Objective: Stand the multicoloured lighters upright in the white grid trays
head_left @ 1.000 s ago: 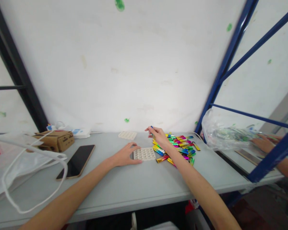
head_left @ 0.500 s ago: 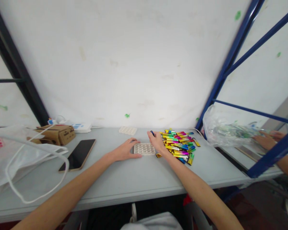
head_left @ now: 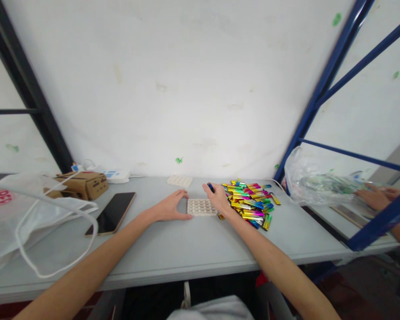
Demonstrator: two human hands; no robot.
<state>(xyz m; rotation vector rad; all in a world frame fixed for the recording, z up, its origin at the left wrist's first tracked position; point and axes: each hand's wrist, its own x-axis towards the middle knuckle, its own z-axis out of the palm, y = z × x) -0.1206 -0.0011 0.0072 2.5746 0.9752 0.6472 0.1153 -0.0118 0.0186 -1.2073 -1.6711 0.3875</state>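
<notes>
A cream tray (head_left: 202,207) with rows of round cups lies flat on the grey table. At its left end is my left hand (head_left: 171,206), thumb and fingers spread apart around the near and far corners. My right hand (head_left: 218,198) is closed around a small dark blue stick-like piece (head_left: 211,187) over the tray's right end. Only the dark top of that piece shows; its exact kind is hidden. Right beside this hand spreads a pile of shiny metallic-coloured slim pieces (head_left: 251,203), in gold, pink, green and blue.
A second cream tray (head_left: 180,180) lies near the wall. On the left are a phone (head_left: 115,213), a cardboard box (head_left: 86,184) and a white plastic bag (head_left: 20,218). To the right, past a blue frame (head_left: 311,106), another person's hands (head_left: 373,195) touch a clear bag (head_left: 303,180).
My left hand has drawn slightly left, off the tray's end, with its fingers spread. My right hand still holds the dark blue piece. The view has shifted slightly.
</notes>
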